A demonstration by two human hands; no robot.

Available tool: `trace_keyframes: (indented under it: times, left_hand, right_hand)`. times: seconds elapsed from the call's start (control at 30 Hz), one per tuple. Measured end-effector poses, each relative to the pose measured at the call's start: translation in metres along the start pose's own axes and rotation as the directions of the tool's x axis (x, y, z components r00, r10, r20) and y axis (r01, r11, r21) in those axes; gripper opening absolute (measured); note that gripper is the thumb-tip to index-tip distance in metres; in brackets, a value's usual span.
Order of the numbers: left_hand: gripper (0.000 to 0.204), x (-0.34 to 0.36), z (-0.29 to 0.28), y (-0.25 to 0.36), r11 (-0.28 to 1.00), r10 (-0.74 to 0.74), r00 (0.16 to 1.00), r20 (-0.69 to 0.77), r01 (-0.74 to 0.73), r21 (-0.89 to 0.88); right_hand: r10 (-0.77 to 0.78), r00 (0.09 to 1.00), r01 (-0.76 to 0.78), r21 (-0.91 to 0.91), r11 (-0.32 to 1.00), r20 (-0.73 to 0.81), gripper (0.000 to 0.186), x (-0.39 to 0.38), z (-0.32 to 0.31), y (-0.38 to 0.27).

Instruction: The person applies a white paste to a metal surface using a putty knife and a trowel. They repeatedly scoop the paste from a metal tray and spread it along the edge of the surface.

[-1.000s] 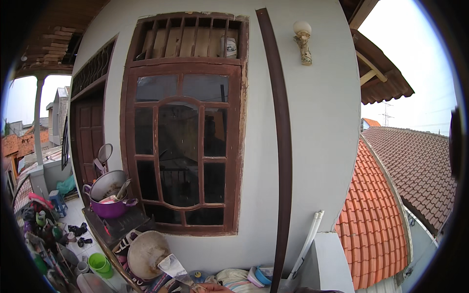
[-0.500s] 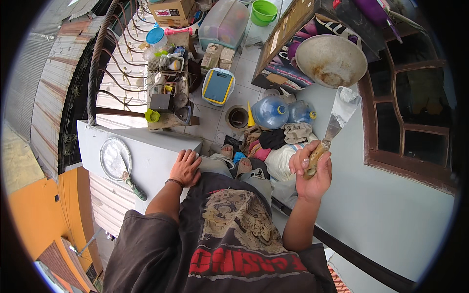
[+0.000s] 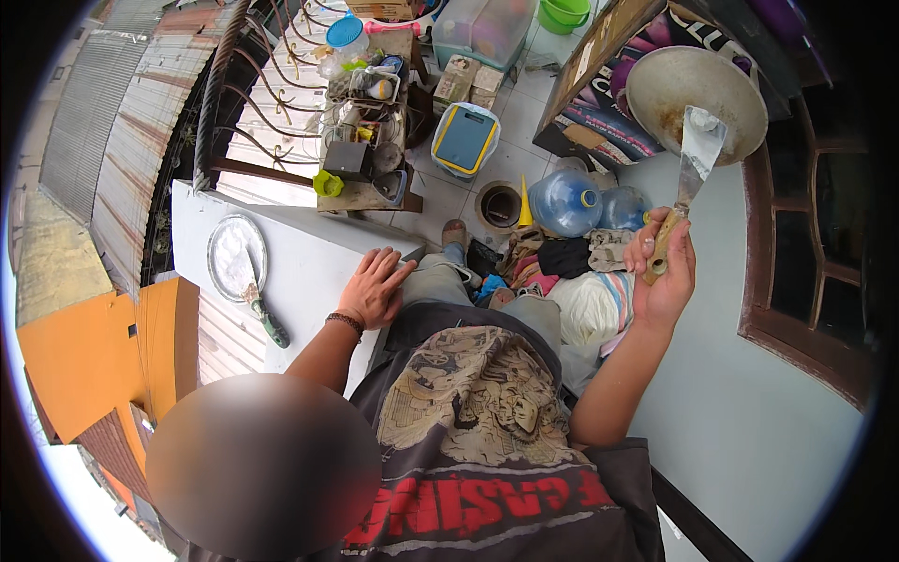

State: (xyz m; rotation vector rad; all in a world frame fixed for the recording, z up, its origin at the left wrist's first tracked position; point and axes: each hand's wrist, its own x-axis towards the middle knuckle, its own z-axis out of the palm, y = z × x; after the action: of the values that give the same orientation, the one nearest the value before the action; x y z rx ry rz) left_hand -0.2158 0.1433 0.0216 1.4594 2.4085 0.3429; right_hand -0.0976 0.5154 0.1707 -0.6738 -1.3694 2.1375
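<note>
My right hand (image 3: 665, 272) is closed round the wooden handle of a putty knife (image 3: 695, 159), raised at the right with its blade up. White paste coats much of the blade. My left hand (image 3: 373, 288) lies palm down, fingers stretched out, near the edge of a white wall ledge (image 3: 318, 244). Farther left on that ledge, a round lid (image 3: 225, 255) carries white paste. A second putty knife with a dark green handle (image 3: 270, 321) rests across the lid, its blade whitened, touched by neither hand.
A pale wall (image 3: 693, 347) and brown-framed window (image 3: 805, 244) stand at right. Beyond the knife hangs or leans a wok (image 3: 646, 89). Blue water jugs (image 3: 566, 203), a yellow-blue bin (image 3: 465, 140) and a cluttered bench (image 3: 361, 196) occupy the floor ahead. A metal railing (image 3: 208, 122) borders the left.
The view has shifted, so the surroundings appear farther right. My right hand still grips the putty knife, whose blade now overlaps the wok. My left hand stays on the ledge, fingers somewhat straighter.
</note>
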Motion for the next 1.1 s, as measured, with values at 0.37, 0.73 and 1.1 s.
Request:
trace_keyframes:
  times: [0.37,0.73,1.1]
  left_hand:
    - [0.051,-0.008,0.006,-0.01,0.979,-0.113,0.984,-0.139,0.086,-0.187]
    - [0.057,-0.007,-0.006,-0.003,0.797,-0.601,0.766,-0.228,0.551,-0.249]
    - [0.05,-0.004,0.001,-0.007,0.704,-0.71,0.683,-0.172,0.674,-0.225]
  right_hand:
    - [0.009,0.932,0.024,-0.086,0.996,0.363,0.039,0.113,0.094,0.046]
    - [0.637,0.372,-0.263,-0.581,0.77,0.675,0.039,0.164,0.276,0.217]
    - [0.683,0.231,-0.333,-0.604,0.725,0.693,0.036,0.201,0.358,0.293]
